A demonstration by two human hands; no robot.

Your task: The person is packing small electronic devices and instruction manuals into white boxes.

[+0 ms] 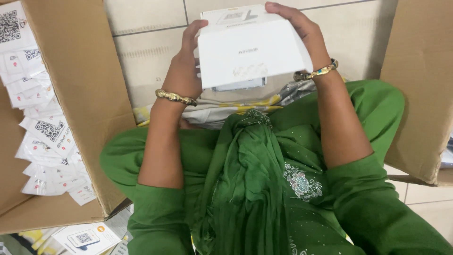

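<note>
One white box (250,52), left hand (181,71), right hand (302,33)

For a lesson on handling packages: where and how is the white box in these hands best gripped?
Grip the white box by its two short side edges, one hand from each side, as the left hand and right hand do now. It is flat and wide, tilted with its broad face toward the camera, so opposite side edges likely give the steadiest hold and leave the lid flap free.
</note>
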